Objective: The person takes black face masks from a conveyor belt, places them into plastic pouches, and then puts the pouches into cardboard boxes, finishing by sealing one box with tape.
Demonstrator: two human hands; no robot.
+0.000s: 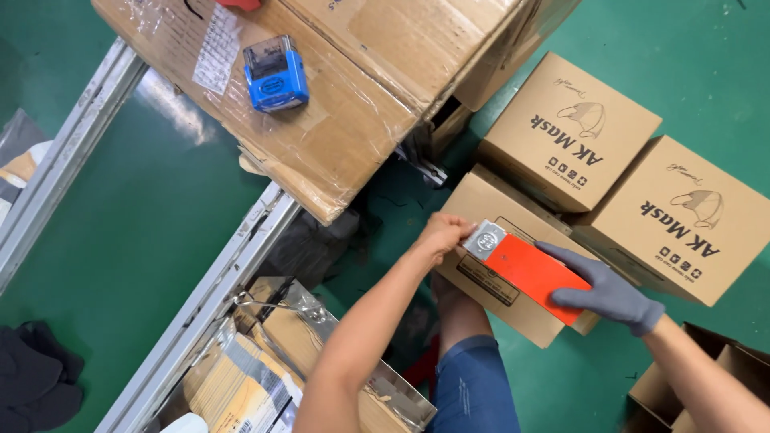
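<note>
Grey knit covers the right hand (611, 293), whose fingers are wrapped along the far edge and lower end of a flat orange-red packet (536, 275), pinning it flat on top of a small brown carton (513, 277). The bare left hand (443, 234) is closed in a pinch at the packet's upper end, where a silver foil patch (484, 239) sits; whether the fingertips grip the foil itself or only press beside it cannot be told from this angle. The packet lies slantwise across the carton's lid, foil end nearest the left hand.

As a judgement on doing this well: keep the gloved hand bearing down evenly so the packet cannot skate on the cardboard, and let the left hand work only at the foil end with small, controlled force, so the thin packet does not buckle or slide off the lid edge.

Beside this carton, toward the right, stand two more printed cartons (571, 132) (678, 220) of the same kind, touching one another on the green floor (144, 216). Above them a large worn shipping box (337, 104) rests tilted, with a blue self-inking stamp (275, 74) on its top. Lower left, an open foil-lined box (273, 361) holds bundled packets beside a grey metal rail (204, 313).
</note>
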